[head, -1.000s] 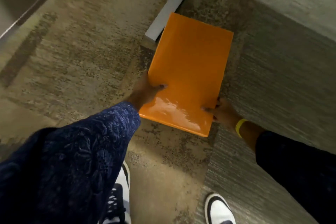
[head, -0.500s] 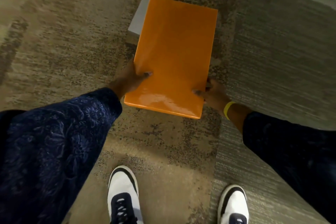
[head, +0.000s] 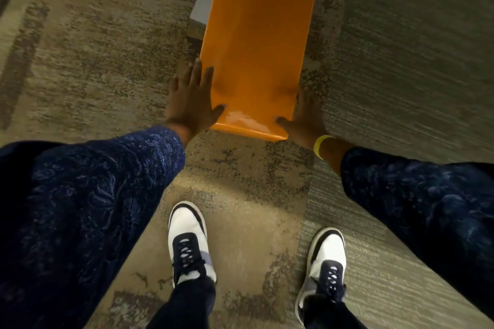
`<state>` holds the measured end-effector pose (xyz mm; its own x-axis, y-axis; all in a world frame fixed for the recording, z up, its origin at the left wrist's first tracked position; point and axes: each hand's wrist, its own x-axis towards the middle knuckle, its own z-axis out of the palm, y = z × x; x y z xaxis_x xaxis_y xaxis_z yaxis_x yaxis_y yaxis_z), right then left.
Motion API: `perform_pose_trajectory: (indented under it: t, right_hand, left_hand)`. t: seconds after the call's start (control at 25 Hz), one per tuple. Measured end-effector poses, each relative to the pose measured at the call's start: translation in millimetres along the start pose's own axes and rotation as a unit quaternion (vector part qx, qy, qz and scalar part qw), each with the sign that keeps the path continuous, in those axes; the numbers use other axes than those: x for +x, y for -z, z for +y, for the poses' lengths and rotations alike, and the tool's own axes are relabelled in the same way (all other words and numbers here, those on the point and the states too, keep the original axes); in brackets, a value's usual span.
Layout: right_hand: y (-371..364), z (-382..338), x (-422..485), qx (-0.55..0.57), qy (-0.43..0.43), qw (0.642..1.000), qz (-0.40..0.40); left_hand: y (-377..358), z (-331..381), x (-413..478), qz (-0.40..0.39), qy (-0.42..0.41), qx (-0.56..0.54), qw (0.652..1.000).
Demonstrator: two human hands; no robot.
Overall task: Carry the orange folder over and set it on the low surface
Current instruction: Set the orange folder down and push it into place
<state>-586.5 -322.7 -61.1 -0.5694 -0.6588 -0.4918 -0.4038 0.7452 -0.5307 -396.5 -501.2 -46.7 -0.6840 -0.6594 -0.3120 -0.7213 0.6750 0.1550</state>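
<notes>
The glossy orange folder (head: 256, 53) is held flat in front of me, above the carpet, its long side pointing away. My left hand (head: 191, 96) grips its near left edge, thumb on top and fingers spread along the side. My right hand (head: 302, 115), with a yellow wristband, holds the near right corner, thumb on top and fingers hidden underneath. A grey low block (head: 207, 0) shows past the folder's far left corner, mostly hidden by it.
Patterned tan and grey carpet (head: 107, 61) covers the floor. My two white and navy shoes (head: 189, 243) stand below the folder. A lighter ribbed carpet section (head: 401, 61) lies to the right.
The view has tilted down, so both shoes show. The folder has shifted toward the upper middle, over the grey block's end. My left fingers have spread flatter along its edge.
</notes>
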Motion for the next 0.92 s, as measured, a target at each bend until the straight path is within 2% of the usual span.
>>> perform_pose_trajectory:
  t: [0.2,0.36,0.56,0.92]
  right_hand:
    - [9.8,-4.8,-33.7,-0.138,0.081,0.987,0.025]
    - [20.7,-13.1,-53.7,-0.208,0.104,0.972,0.041]
    - [19.0,-20.7,-66.4,-0.244,0.106,0.963,0.033]
    - [-3.8,-35.8,-52.7,-0.235,0.054,0.97,0.021]
  left_hand:
    - [16.0,16.2,-38.6,-0.014,-0.055,0.089,0.994]
    - [23.8,24.4,-58.7,-0.019,-0.067,0.095,0.993]
    - [33.7,21.8,-70.9,0.022,-0.105,0.081,0.991]
    - [32.2,-9.7,-43.1,-0.001,-0.118,0.075,0.99]
